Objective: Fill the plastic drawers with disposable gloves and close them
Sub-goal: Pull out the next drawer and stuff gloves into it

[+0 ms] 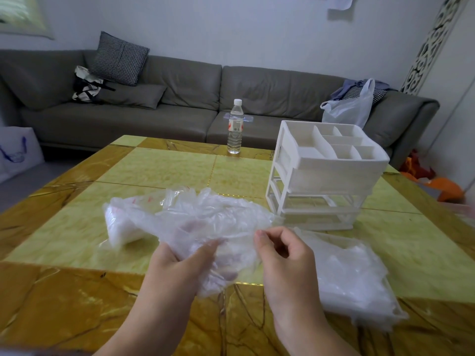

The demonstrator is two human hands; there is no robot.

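Nearest the viewer, over the front edge of the yellow marble worktop (77, 253), both bare hands work a bunch of clear disposable gloves (218, 222). Left hand (185, 268): grip closed around the lower part of the bunch, thumb on top, fingers under the film. Right hand (280, 250): fingers curled, thumb and forefinger pinching the bunch's right edge. The bunch is raised off the worktop and spreads away to the left. Beside the right wrist lies a pulled-out drawer (359, 286), flat on the worktop, with crumpled clear gloves inside. Left of the hands, a clear packet (123, 224) with red print rests on the surface. Farther back on the right stands the white plastic drawer unit (326, 176); its top tray is divided into compartments, and a lower slot looks open. Beyond, near the far edge, a water bottle (235, 127) stands upright. Behind the worktop runs a grey sofa (180, 98) carrying a checked cushion (119, 59) and a plastic bag (352, 109).
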